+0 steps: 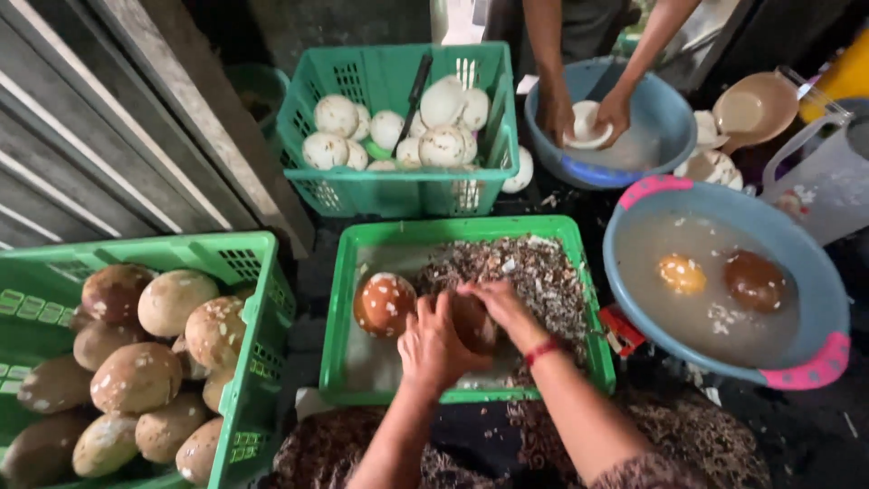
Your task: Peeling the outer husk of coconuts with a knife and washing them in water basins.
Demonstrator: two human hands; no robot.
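Over the green crate [358, 299] of shell scraps [534, 272], both hands, left hand [434, 344] and right hand [498, 306], grip one brown egg [472, 324] with fingers pressed around it, beside another speckled egg [385, 304], near the blue basin [634, 272].
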